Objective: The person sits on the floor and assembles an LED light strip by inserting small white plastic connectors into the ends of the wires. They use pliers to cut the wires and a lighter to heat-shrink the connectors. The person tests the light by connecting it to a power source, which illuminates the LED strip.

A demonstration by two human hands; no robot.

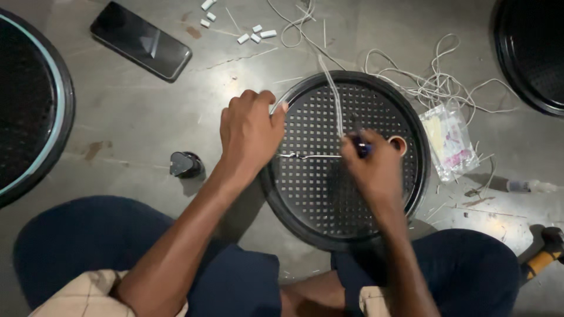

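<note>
- The round black grille (329, 194) lies flat on the floor (135, 111), just beyond the person's knees.
- Left hand (249, 132) grips the grille's left rim, fingers curled shut on it; best kept firm so it cannot turn.
- Right hand (376, 167), over the grille's centre, pinches a dark-handled tool (359, 144) against the white wire (311, 156); keeping that wire taut looks wise.
- Phone (141, 40) lies beyond the grille, far left.
</note>
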